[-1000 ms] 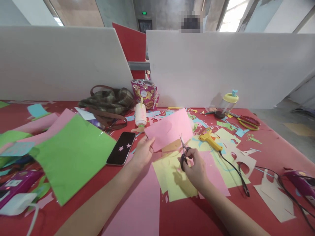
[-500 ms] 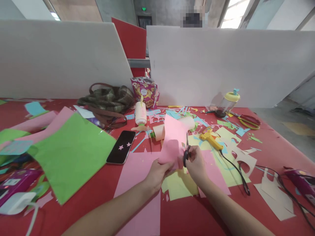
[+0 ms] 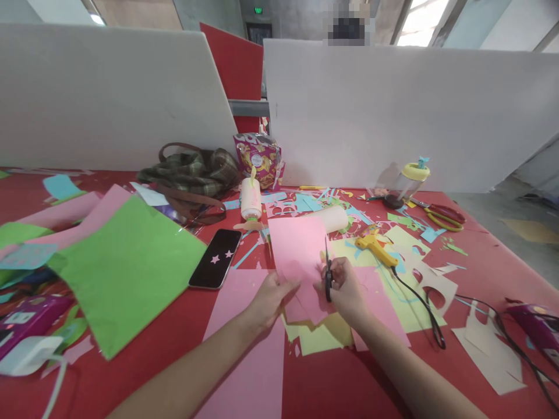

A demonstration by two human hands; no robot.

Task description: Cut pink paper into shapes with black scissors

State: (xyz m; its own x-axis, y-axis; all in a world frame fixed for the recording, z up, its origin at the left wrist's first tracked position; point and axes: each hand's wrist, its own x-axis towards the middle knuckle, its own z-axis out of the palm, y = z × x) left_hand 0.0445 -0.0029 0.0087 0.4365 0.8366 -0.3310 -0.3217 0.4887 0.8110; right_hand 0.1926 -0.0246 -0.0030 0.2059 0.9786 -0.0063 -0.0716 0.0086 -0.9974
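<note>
Your left hand point(image 3: 271, 299) is slanting in, its grip pinching the pink paper point(image 3: 299, 247) by its left edge, thumb lying on top. Your right hand point(image 3: 347, 291) is curling its grip around the handles of the black scissors point(image 3: 328, 280). They are pointing away from you, at the paper's right edge. You are holding the paper above the bench point(image 3: 332, 387), its long side running away from you.

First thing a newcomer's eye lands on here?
Probably the big green sheet, bright against the red table at left. Next, mid-frame, the pink sheet in the left hand, with black-handled scissors in the right hand at its right edge. Between the two sheets lies a dark phone with two small pink stars on it.
</note>
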